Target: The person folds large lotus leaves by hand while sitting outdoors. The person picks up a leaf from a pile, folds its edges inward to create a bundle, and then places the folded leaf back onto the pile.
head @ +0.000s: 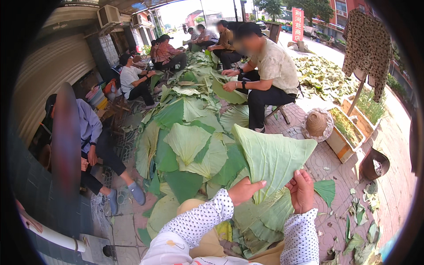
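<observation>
A large green lotus leaf (273, 157), folded into a rough triangle with its ribs showing, is held up before me. My left hand (246, 191) grips its lower left edge, thumb on top. At its lower right edge, my right hand (300, 191) pinches the leaf between thumb and fingers. Under it, more leaves (261, 215) lie in layers on and by my lap. Beyond stretches a long heap of lotus leaves (187, 142), some folded, some spread. A small leaf piece (325, 191) lies on the paving to the right of my right hand.
Co-workers sit along both sides of the heap, one at the right (271, 69) holding a leaf, another at the left (89, 132). To the right are a straw hat (315, 124), planted foam boxes (344, 129), a dark bucket (373, 165) and leaf scraps (359, 212).
</observation>
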{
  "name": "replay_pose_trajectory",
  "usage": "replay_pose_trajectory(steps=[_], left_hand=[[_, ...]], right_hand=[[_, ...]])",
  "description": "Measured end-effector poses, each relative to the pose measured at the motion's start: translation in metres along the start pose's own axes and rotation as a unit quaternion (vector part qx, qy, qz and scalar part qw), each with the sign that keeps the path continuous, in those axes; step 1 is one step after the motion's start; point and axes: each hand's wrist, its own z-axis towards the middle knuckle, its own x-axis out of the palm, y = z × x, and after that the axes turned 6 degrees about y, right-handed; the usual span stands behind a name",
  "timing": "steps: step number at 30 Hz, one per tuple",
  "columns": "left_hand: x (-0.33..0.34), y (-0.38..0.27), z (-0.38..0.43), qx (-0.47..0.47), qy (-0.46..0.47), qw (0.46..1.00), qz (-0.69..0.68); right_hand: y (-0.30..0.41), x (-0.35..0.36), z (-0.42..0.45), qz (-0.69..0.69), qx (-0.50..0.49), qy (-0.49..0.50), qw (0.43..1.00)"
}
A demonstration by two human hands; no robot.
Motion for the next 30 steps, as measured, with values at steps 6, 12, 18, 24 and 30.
replay_pose_trajectory(steps=[6, 12, 18, 24, 30], left_hand=[[-0.01, 0.002, -0.005, -0.1, -0.002, 0.993, -0.069], [0.005, -0.005, 0.014, 0.109, -0.246, 0.963, 0.032], [-0.006, -0.022, 0.03, 0.176, -0.104, 0.959, 0.194], [-0.014, -0.017, 0.027, 0.261, -0.098, 0.909, 0.309], [-0.016, -0.016, 0.038, 0.281, -0.144, 0.861, 0.399]], right_hand=[[-0.003, 0.009, 0.003, -0.042, -0.004, -0.007, 0.999], [0.005, -0.004, -0.001, -0.19, -0.097, -0.053, 0.976], [-0.003, -0.005, -0.017, -0.528, -0.093, 0.013, 0.844], [-0.034, 0.016, -0.02, -0.604, -0.032, 0.102, 0.79], [-0.036, 0.028, -0.019, -0.606, -0.014, 0.15, 0.781]])
